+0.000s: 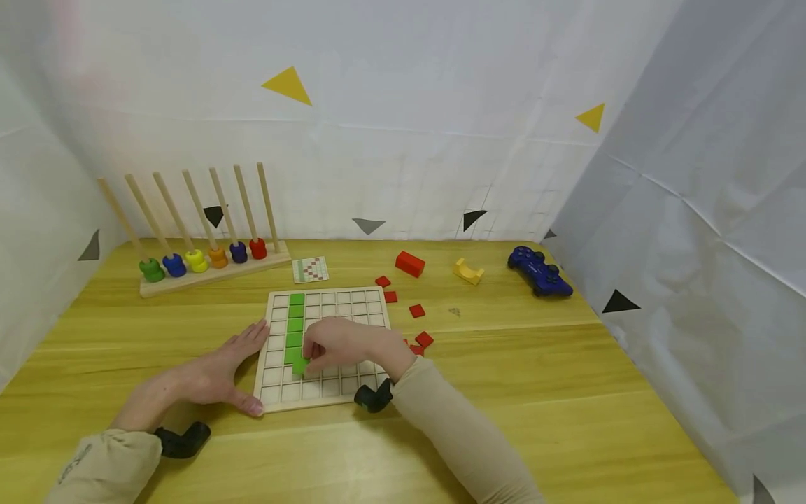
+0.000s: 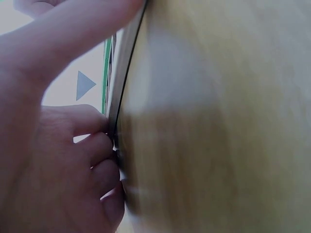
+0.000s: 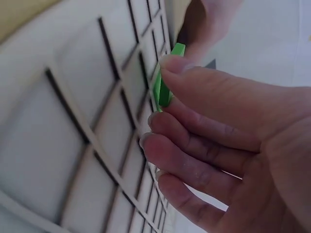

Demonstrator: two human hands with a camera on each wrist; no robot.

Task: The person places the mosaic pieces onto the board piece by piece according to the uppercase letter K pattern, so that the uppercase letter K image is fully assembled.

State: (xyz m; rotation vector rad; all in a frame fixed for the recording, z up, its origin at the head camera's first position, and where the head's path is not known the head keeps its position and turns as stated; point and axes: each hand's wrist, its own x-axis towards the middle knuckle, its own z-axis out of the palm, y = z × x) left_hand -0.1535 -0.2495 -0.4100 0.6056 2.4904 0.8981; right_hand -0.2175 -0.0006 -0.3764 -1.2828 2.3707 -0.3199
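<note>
A wooden grid board (image 1: 266, 364) lies on the table, with a column of several green square tiles (image 1: 294, 325) in its second column from the left. My right hand (image 1: 343, 343) is over the board and pinches a green tile (image 3: 165, 99) between thumb and fingers. That tile sits at the lower end of the column, right at the grid surface, partly covered by the hand in the head view. My left hand (image 1: 217, 367) rests at the board's left side, fingertips against its edge and thumb near the front left corner. The board's edge (image 2: 121, 73) also shows beside those fingers.
Several red tiles (image 1: 417, 311) lie right of the board. Behind it are a pattern card (image 1: 310, 269), a red block (image 1: 410, 264) and a yellow curved piece (image 1: 469, 271). A peg rack (image 1: 189, 278) with coloured beads stands back left; a blue game controller (image 1: 539, 271) lies back right.
</note>
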